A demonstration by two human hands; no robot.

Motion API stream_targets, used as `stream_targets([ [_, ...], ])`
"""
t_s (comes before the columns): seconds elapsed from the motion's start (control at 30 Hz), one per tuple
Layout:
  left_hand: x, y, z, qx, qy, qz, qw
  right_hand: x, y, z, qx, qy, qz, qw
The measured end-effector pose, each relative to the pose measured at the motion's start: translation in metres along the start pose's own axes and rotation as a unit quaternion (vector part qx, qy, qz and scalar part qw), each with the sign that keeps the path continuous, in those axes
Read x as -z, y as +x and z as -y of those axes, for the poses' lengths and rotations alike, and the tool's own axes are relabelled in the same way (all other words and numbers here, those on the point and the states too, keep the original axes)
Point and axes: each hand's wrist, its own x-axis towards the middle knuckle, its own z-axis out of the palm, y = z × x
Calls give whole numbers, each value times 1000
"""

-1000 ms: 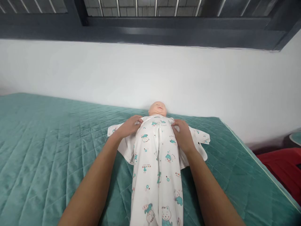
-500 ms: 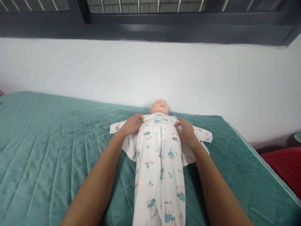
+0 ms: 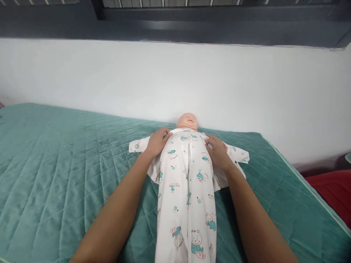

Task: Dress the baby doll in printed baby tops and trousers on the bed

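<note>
A baby doll (image 3: 187,121) lies on its back, its head toward the wall. Over its body is spread a pair of white baby pants (image 3: 179,171) printed with teal cartoon animals, legs running toward me. A matching baby shirt (image 3: 240,155) lies beneath with both sleeves stretched sideways. My left hand (image 3: 158,142) is closed at the left upper edge of the pants, thumb and fingertips together on the cloth. On the opposite edge, my right hand (image 3: 218,150) pinches the pants with bent fingers. The doll's trunk and limbs are hidden by the clothing.
A green quilted cover (image 3: 82,175) lies under everything, its piped edge running down the right. Behind stands a white wall (image 3: 123,76) below a dark window frame (image 3: 175,27) with bars. A red object, partly cut off (image 3: 333,191), sits beyond the right edge.
My left hand has shifted slightly inward and up along the pants' edge, and the shirt's left side has drawn in a little. My right hand stays nearly in place. The view tilts slightly downward.
</note>
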Motion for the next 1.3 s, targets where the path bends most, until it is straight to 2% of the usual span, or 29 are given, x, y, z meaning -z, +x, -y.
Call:
stream_targets([
  [0.13,-4,2,2,-27,21,-9,999,-4,2,2,10,-4,-32,999],
  [0.27,-7,5,5,-3,27,-37,999,-9,7,2,-31,-8,-65,997],
  [0.37,-8,6,5,10,16,-46,999,-9,10,3,-60,-4,-67,996],
  [0.53,-6,6,1,-10,-46,-14,999,-11,11,10,-35,115,-79,990],
  [0.6,-6,7,-1,-18,-55,6,998,-13,14,13,-19,177,-65,982],
  [0.73,-7,10,-2,-21,-53,25,998,-13,27,16,-11,257,8,966],
  [0.83,-8,12,-3,-24,-47,24,998,-9,37,17,-16,243,63,968],
  [0.9,-9,13,-4,-26,-48,17,998,-8,42,19,-13,225,70,972],
  [1.1,-14,17,-4,11,-29,-38,999,-15,49,31,-58,135,-22,989],
  [1.2,-17,19,-3,23,-30,-44,998,-17,49,35,-69,116,-34,990],
  [1.3,-17,20,-2,29,-62,-32,997,-17,47,37,-78,147,-33,985],
])
